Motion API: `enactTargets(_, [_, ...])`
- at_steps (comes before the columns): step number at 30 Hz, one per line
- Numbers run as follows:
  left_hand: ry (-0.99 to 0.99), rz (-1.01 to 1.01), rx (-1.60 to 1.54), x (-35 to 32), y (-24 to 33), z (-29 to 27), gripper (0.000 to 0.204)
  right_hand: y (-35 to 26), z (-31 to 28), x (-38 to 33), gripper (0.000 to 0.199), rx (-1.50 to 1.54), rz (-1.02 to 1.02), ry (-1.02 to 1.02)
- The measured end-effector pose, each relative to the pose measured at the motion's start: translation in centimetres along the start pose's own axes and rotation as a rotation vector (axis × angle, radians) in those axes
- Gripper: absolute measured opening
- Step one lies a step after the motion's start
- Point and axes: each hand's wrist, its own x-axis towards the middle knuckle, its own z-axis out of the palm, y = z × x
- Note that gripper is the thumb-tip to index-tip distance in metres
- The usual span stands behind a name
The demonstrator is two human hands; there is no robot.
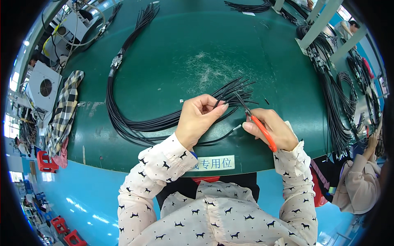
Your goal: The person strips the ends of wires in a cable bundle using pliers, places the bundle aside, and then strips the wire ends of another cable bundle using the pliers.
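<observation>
My left hand (196, 117) is closed, with thumb and forefinger pinching the end of a black cable (223, 97). In my right hand (274, 127) is a pair of orange-handled pliers (263, 132), gripped around the handles. The slim dark jaws point up and left, close to the fingertips of my left hand; I cannot tell whether they touch the cable. A bundle of black cables (123, 125) curves across the table and passes behind my left hand, its loose ends fanning out beyond it. One cable with a pale tip (235, 128) lies apart, between my hands.
Thin pale scraps (207, 69) litter the green table (172, 45) beyond my hands. A label (217, 162) is stuck at the near edge. More cable bundles (328, 94) hang at the right, near another person (361, 184). A checked cloth (65, 108) lies at the left edge.
</observation>
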Motion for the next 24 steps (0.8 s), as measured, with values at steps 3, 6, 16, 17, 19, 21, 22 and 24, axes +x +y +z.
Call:
enactTargets(3, [0.043,0.027,0.121,0.0,-0.4,0.3,0.01,0.0,0.2,0.0,0.049,-0.038,-0.063,-0.033])
enactTargets(6, [0.065,0.161,0.26,0.0,-0.9,0.6,0.011,0.7,0.9,0.5,0.049,0.038,-0.018,-0.039])
enactTargets(16, [0.173,0.332,0.384,0.1,-1.5,1.7,0.009,0.1,0.9,0.8,0.048,0.159,0.092,-0.083])
enactTargets(17, [0.182,0.344,0.398,0.2,-1.5,1.7,0.009,-0.2,0.8,0.8,0.048,0.159,0.099,-0.08])
enactTargets(19, [0.202,0.364,0.425,0.0,-1.7,1.8,0.009,-0.3,1.0,0.8,0.048,0.161,0.116,-0.075])
enactTargets(21, [0.207,0.367,0.434,-0.1,-1.7,1.9,0.009,-0.3,1.0,0.7,0.049,0.158,0.109,-0.075])
enactTargets(22, [0.213,0.368,0.443,-0.2,-1.6,1.9,0.009,-0.3,1.1,0.7,0.049,0.155,0.104,-0.076])
enactTargets(24, [0.217,0.371,0.448,-0.2,-1.6,2.1,0.009,-0.1,1.0,0.6,0.049,0.15,0.1,-0.075])
